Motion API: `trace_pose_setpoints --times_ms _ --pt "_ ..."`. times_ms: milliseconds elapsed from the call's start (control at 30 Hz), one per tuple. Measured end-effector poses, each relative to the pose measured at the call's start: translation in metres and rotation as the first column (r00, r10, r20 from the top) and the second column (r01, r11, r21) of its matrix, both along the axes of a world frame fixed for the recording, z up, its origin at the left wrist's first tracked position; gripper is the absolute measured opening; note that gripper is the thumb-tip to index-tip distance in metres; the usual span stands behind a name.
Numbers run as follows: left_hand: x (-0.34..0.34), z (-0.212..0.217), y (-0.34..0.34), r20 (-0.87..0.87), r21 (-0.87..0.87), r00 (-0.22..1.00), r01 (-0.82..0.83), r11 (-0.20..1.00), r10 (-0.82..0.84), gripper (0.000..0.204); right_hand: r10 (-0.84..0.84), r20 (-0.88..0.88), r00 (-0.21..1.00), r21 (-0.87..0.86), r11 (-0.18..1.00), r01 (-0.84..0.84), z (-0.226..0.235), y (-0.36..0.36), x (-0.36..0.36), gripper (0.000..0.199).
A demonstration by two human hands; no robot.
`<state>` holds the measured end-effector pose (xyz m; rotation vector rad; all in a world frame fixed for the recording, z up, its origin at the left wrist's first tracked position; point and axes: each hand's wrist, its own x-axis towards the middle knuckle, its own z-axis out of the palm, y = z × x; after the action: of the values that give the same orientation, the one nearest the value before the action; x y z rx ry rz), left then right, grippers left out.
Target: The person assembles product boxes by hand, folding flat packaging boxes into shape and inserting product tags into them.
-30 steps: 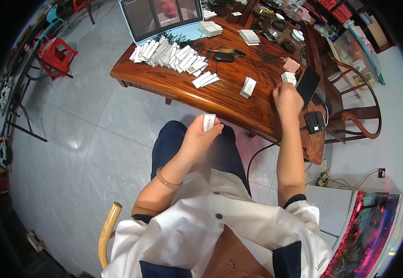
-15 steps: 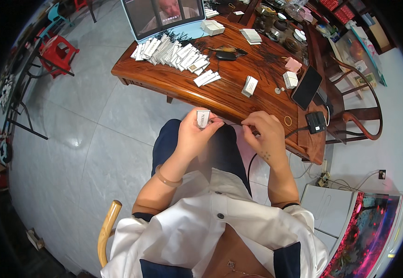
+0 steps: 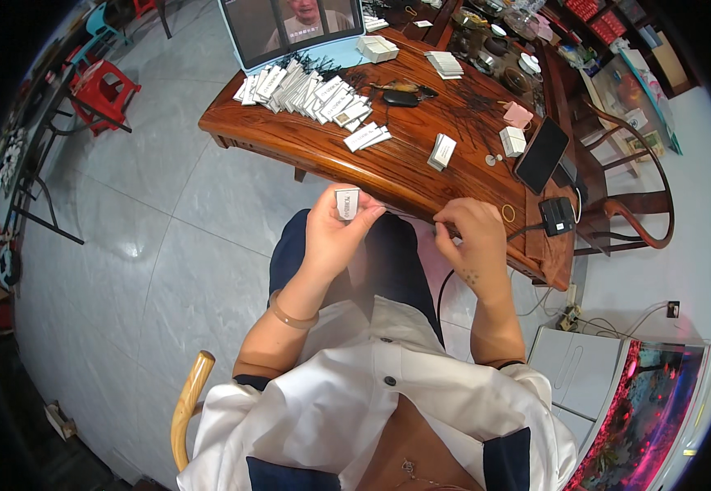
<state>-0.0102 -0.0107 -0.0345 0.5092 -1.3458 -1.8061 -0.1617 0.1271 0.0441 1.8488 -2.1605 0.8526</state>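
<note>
In my left hand (image 3: 328, 236) is a small white printed tag (image 3: 347, 204), pinched by thumb and fingers above my lap. A thin dark string (image 3: 407, 214) seems to run from there across to my right hand (image 3: 475, 236). The right thumb and fingertips are pressed together at its other end, near the table's front edge. On the wooden table (image 3: 290, 141) ahead, a large loose pile of similar white tags (image 3: 306, 92) lies to the left. A few tags (image 3: 368, 137) lie before the pile, and a small stack (image 3: 442, 152) sits nearer the middle.
A tablet (image 3: 290, 29) stands behind the pile. Black strings (image 3: 478, 105), a dark key fob (image 3: 400, 98), a phone (image 3: 541, 154), a rubber band (image 3: 508, 213) and a black adapter (image 3: 558, 215) lie on the table. A wooden chair (image 3: 658, 200) is at right, a red stool (image 3: 103, 94) far left.
My left hand has shifted slightly left and up with the tag, which is turned a little. My right hand has moved slightly right, so the hands are further apart.
</note>
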Motion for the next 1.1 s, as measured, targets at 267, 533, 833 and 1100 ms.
trace_pose_setpoints --times_ms 267,533,833,1100 --pt "-0.007 0.004 0.014 0.003 0.052 0.998 0.059 0.997 -0.059 0.019 0.043 0.424 0.905 0.092 0.992 -0.091 -0.011 -0.020 0.040 0.044" --pt "-0.001 0.007 0.013 -0.029 0.143 0.995 0.097 0.985 -0.094 0.017 0.126 0.156 0.980 -0.196 0.976 -0.094 -0.026 -0.027 0.037 0.027" --pt "-0.004 0.000 0.012 -0.103 0.192 0.978 0.201 0.961 -0.183 0.012 0.129 0.036 0.991 -0.317 0.942 -0.111 -0.022 -0.039 0.034 0.018" --pt "-0.003 0.002 0.017 0.166 -0.183 0.985 0.072 0.980 -0.042 0.018 0.150 0.140 0.979 -0.352 0.931 -0.093 -0.024 -0.053 0.041 0.014"
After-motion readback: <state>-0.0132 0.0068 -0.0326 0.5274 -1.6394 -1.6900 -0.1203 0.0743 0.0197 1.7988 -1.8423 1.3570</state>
